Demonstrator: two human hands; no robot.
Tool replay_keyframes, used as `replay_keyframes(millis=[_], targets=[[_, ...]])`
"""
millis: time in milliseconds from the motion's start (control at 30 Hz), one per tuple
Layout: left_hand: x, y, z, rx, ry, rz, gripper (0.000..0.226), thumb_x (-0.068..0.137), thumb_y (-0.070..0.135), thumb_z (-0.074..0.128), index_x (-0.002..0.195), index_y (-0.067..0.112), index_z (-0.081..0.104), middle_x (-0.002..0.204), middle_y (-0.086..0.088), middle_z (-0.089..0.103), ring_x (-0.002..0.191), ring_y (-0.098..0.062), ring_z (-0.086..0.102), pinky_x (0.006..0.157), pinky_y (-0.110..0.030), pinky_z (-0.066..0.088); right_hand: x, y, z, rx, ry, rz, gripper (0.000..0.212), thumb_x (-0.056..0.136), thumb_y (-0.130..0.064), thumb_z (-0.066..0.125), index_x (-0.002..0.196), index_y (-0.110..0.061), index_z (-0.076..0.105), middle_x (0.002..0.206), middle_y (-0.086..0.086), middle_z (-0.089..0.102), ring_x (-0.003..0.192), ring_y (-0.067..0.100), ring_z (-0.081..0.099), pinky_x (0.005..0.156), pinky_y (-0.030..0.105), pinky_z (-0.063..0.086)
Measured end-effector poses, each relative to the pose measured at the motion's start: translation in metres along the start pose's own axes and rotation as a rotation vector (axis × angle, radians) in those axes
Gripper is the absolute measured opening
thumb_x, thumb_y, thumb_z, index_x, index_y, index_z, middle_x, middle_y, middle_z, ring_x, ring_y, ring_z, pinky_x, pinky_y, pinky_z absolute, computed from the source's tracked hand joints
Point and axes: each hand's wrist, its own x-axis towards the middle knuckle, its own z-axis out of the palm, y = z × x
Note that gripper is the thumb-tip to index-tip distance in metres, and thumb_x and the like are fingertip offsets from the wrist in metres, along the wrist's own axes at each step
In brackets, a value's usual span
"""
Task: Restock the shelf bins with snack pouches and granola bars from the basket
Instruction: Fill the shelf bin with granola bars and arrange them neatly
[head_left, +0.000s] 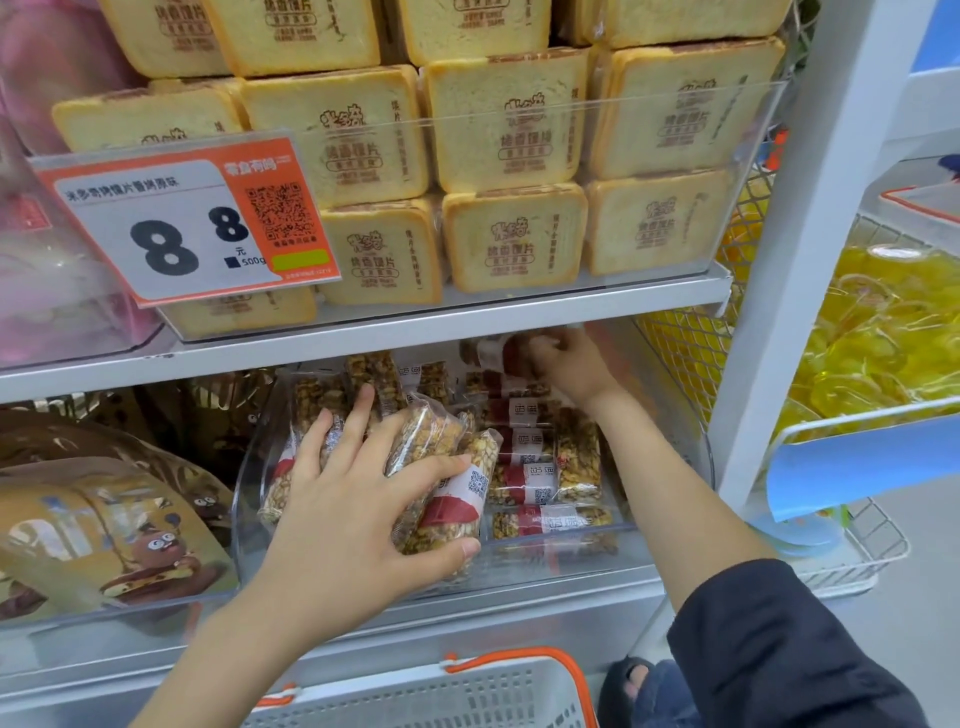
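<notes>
Below your arms sits the grey plastic basket with orange rim (498, 691). Your left hand (358, 509) is clamped on a bundle of clear-wrapped granola bars with red-and-white labels (441, 478) at the front of the clear plastic shelf bin (561, 551). Your right hand (571, 364) reaches deep in the same bin — fingers closed around 1 more red-labelled bar (498, 353) just under the shelf above.

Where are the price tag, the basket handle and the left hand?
price tag (182, 223): head view, on the white field by the digits.
basket handle (566, 670): head view, on the orange bar.
left hand (358, 514): head view, on its back.
</notes>
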Motion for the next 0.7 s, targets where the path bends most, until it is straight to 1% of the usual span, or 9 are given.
replay_keyframes(millis=[67, 167, 233, 333, 433, 500, 600, 667, 700], targets=[[0.0, 0.0, 0.0, -0.003, 0.004, -0.001, 0.056, 0.072, 0.079, 0.038, 0.118, 0.051, 0.052, 0.135, -0.008, 0.053, 0.139, -0.035, 0.029, 0.109, -0.048, 0.013, 0.005, 0.004, -0.001, 0.085, 0.092, 0.035, 0.04, 0.098, -0.02, 0.047, 0.136, -0.013, 0.039, 0.092, 0.004, 0.057, 0.072, 0.015, 0.055, 0.054, 0.014, 0.041], [-0.001, 0.0, 0.001, -0.02, 0.009, -0.002, 0.056, 0.072, 0.079, 0.037, 0.12, 0.051, 0.049, 0.136, -0.008, 0.052, 0.139, -0.035, 0.028, 0.109, -0.048, 0.013, 0.008, 0.016, -0.002, 0.061, 0.101, 0.062, 0.054, 0.096, -0.016, 0.054, 0.14, -0.016, 0.022, 0.121, 0.01, 0.049, 0.1, 0.025, 0.06, 0.063, 0.014, 0.053], [-0.001, 0.0, 0.001, -0.022, 0.013, -0.004, 0.056, 0.073, 0.08, 0.037, 0.12, 0.051, 0.048, 0.136, -0.009, 0.052, 0.139, -0.035, 0.028, 0.109, -0.048, 0.013, 0.005, 0.018, -0.003, 0.058, 0.076, 0.104, 0.052, 0.093, -0.008, 0.057, 0.135, -0.012, 0.027, 0.124, 0.012, 0.046, 0.111, 0.028, 0.056, 0.062, 0.02, 0.056], [-0.001, 0.0, 0.001, -0.016, 0.018, -0.003, 0.055, 0.072, 0.079, 0.038, 0.119, 0.051, 0.049, 0.136, -0.008, 0.052, 0.139, -0.035, 0.028, 0.109, -0.048, 0.013, 0.005, 0.017, -0.003, -0.025, 0.053, 0.052, 0.052, 0.088, -0.001, 0.061, 0.135, -0.009, 0.039, 0.132, 0.009, 0.048, 0.112, 0.018, 0.049, 0.072, 0.02, 0.049], [-0.001, 0.001, 0.001, -0.017, 0.013, -0.004, 0.055, 0.072, 0.079, 0.038, 0.119, 0.051, 0.049, 0.136, -0.008, 0.052, 0.14, -0.034, 0.027, 0.11, -0.048, 0.013, 0.007, 0.013, -0.002, 0.284, 0.117, 0.06, 0.061, 0.085, 0.003, 0.064, 0.138, -0.013, 0.037, 0.117, -0.004, 0.053, 0.099, 0.011, 0.056, 0.062, 0.014, 0.051], [-0.001, 0.001, 0.001, -0.022, 0.013, -0.007, 0.055, 0.072, 0.079, 0.038, 0.119, 0.051, 0.049, 0.136, -0.007, 0.052, 0.14, -0.034, 0.026, 0.11, -0.048, 0.012, 0.009, 0.009, -0.003, 0.445, 0.201, 0.094, 0.052, 0.086, -0.002, 0.064, 0.134, -0.013, 0.044, 0.105, -0.003, 0.061, 0.094, 0.012, 0.062, 0.064, 0.018, 0.052], [-0.001, 0.001, 0.0, -0.027, 0.008, -0.008, 0.055, 0.072, 0.079, 0.039, 0.118, 0.051, 0.05, 0.137, -0.008, 0.051, 0.14, -0.033, 0.025, 0.111, -0.047, 0.011, 0.011, 0.005, -0.006, 0.536, 0.211, 0.069, 0.03, 0.091, -0.012, 0.061, 0.121, -0.013, 0.059, 0.11, 0.0, 0.069, 0.099, 0.015, 0.066, 0.076, 0.029, 0.056], [-0.001, 0.001, 0.0, -0.024, 0.008, -0.006, 0.055, 0.073, 0.079, 0.039, 0.118, 0.051, 0.051, 0.137, -0.007, 0.051, 0.14, -0.033, 0.025, 0.111, -0.047, 0.01, 0.008, 0.002, -0.004, 0.512, 0.168, 0.019, 0.018, 0.094, -0.011, 0.057, 0.111, -0.011, 0.064, 0.105, 0.002, 0.071, 0.096, 0.016, 0.068, 0.078, 0.03, 0.057], [-0.001, 0.001, 0.0, -0.023, 0.007, -0.006, 0.054, 0.073, 0.079, 0.039, 0.118, 0.051, 0.051, 0.137, -0.007, 0.051, 0.141, -0.033, 0.024, 0.111, -0.047, 0.01, 0.008, 0.001, -0.002, 0.393, 0.142, -0.007, 0.015, 0.095, -0.009, 0.055, 0.107, -0.009, 0.063, 0.101, 0.002, 0.07, 0.095, 0.017, 0.068, 0.077, 0.027, 0.056]])
